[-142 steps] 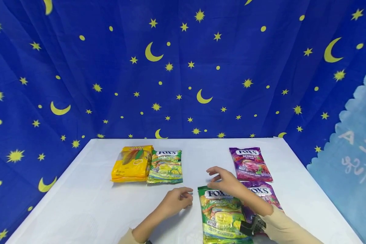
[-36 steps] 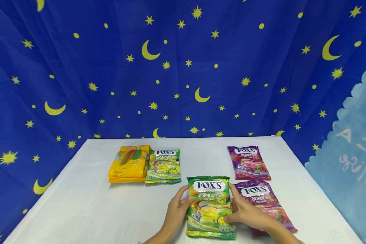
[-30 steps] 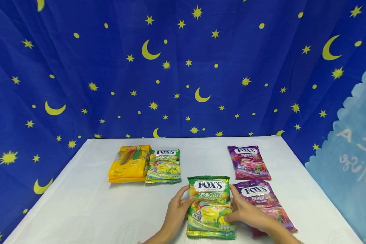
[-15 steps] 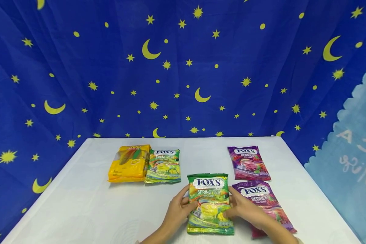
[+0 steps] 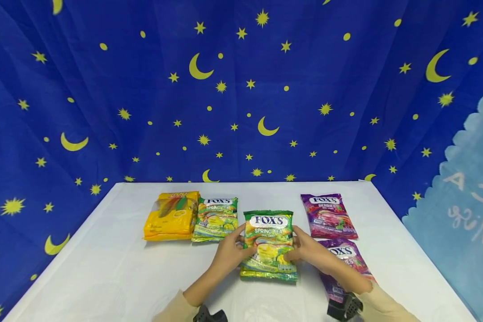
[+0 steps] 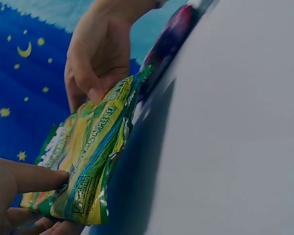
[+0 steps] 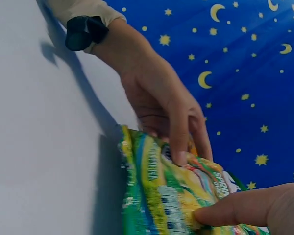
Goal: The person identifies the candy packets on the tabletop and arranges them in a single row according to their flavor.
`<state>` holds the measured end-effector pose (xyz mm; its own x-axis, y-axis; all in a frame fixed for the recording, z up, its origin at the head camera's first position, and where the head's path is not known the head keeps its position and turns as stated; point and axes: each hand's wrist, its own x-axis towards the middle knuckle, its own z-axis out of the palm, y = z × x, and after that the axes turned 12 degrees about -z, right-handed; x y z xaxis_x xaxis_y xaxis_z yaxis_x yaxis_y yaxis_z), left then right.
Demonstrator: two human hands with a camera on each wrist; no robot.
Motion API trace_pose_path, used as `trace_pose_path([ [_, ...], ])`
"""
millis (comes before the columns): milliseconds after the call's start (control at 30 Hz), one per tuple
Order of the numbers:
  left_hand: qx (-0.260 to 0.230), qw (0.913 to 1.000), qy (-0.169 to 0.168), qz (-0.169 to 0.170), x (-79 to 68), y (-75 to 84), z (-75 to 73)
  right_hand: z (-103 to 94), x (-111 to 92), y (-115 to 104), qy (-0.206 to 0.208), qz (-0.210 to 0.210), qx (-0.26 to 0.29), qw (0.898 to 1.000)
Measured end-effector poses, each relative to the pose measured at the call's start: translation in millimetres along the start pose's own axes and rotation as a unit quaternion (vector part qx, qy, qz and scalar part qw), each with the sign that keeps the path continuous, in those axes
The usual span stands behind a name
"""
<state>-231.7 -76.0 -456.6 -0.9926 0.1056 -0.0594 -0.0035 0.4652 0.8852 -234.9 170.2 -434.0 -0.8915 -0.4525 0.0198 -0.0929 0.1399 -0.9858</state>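
A starry blue curtain [image 5: 306, 67] stood behind a white counter [image 5: 145, 277].
Over the counter, between 1 yellow pack [image 5: 171, 217] and 2 purple packs [image 5: 331, 218], was the held Spring Tea pack [image 5: 267, 246]; the left hand [image 5: 228, 252] and right hand [image 5: 311, 250] had their fingers [image 7: 179, 134] clamped on its 2 sides.

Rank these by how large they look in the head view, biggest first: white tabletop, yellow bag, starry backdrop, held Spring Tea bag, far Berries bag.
1. Starry blue backdrop
2. White tabletop
3. Held FOX'S Spring Tea bag
4. Yellow bag and far FOX'S Berries bag: too alike to rank
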Motion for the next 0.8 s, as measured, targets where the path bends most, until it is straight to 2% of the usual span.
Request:
trace_pose_path([
  [100, 0.012, 0.9996, 0.024, -0.001, 10.5, 3.3, -5.1, 0.1, 14, 1, 0.015, -0.006, 0.013, 1.0],
  [233, 0.02, 0.9987, 0.047, -0.002, 23.2, 7.2, -10.7, 3.2, 31, 0, 0.048, 0.005, -0.017, 0.999],
  [400, 0.057, 0.9951, 0.081, -0.001, 36.4, 15.8, -15.8, 6.9, 51, 0, 0.078, 0.024, -0.038, 0.996],
  [600, 0.068, 0.9903, 0.121, -0.01, 47.0, 22.4, -15.1, 8.6, 71, 5, 0.11, 0.024, -0.052, 0.992],
  [800, 0.088, 0.9831, 0.158, -0.026, 53.1, 16.1, -10.3, 10.1, 81, 14, 0.124, 0.005, -0.083, 0.989],
])
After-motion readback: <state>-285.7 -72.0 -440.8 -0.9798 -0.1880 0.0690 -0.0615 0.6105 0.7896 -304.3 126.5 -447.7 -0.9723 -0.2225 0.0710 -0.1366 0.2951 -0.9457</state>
